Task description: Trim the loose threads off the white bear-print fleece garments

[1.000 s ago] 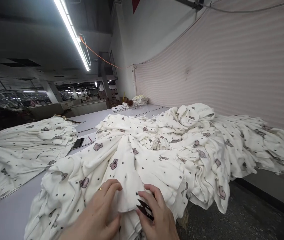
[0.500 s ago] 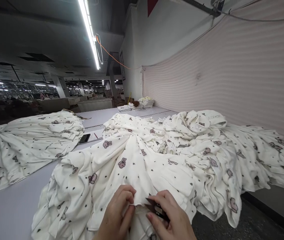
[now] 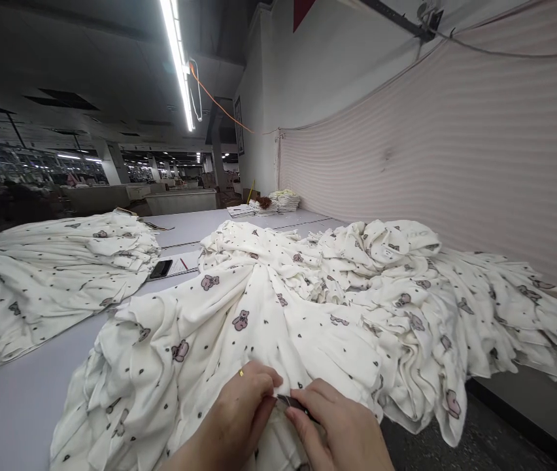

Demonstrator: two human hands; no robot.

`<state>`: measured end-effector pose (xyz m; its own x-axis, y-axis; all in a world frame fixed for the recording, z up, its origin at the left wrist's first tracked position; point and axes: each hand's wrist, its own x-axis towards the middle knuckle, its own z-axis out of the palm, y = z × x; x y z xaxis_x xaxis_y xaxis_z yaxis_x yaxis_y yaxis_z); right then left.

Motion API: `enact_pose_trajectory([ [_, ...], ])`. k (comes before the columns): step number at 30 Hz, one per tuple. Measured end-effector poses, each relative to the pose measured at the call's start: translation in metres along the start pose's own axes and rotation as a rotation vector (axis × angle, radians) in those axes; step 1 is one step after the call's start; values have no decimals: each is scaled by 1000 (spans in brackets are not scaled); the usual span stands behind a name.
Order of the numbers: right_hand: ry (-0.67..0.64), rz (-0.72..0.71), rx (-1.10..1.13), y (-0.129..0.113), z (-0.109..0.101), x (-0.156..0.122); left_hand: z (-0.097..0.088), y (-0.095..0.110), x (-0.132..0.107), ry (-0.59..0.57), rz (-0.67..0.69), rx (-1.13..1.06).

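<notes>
White fleecy fabric (image 3: 239, 353) with brown bears and small dark dots lies heaped in front of me, its folds gathered toward a point behind my hands. My left hand (image 3: 246, 402), with a yellow band on one finger, is closed in a pinch at the near edge of this cloth. In my right hand (image 3: 335, 418) is a pair of dark thread snips (image 3: 295, 403), mostly covered by the fingers. The tips of the snips point left and lie close by the left fingertips. Whether the blades touch the cloth or a thread, I cannot make out.
More of the same printed fabric is heaped at the left (image 3: 63, 275) and right (image 3: 504, 307). A black phone (image 3: 161, 269) lies by a paper with a pen (image 3: 184, 263). Folded stacks (image 3: 284, 201) sit at the table's far end. The table (image 3: 8, 405) ends at the right.
My left hand has shifted slightly right and turned, so its ring shows. The snips have come left and closer to the left fingertips, and the right fingers cover more of them.
</notes>
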<state>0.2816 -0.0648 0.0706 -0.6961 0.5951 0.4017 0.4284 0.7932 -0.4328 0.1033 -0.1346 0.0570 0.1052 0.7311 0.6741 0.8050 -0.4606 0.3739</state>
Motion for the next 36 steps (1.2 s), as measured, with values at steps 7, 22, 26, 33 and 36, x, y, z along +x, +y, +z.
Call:
enact_pose_trajectory([
  [7,138,140,218,7,15,3,-13,-4,15,2,12,-36],
  [22,348,-8,586,1,26,23,-11,4,32,-58,-829,-1013],
  [26,369,92,567,2,28,26,-7,4,31,-188,-813,-846],
  [33,407,208,685,9,19,18,8,1,25,-3,-868,-839],
  [36,325,181,604,14,19,9,10,4,26,13,-861,-881],
])
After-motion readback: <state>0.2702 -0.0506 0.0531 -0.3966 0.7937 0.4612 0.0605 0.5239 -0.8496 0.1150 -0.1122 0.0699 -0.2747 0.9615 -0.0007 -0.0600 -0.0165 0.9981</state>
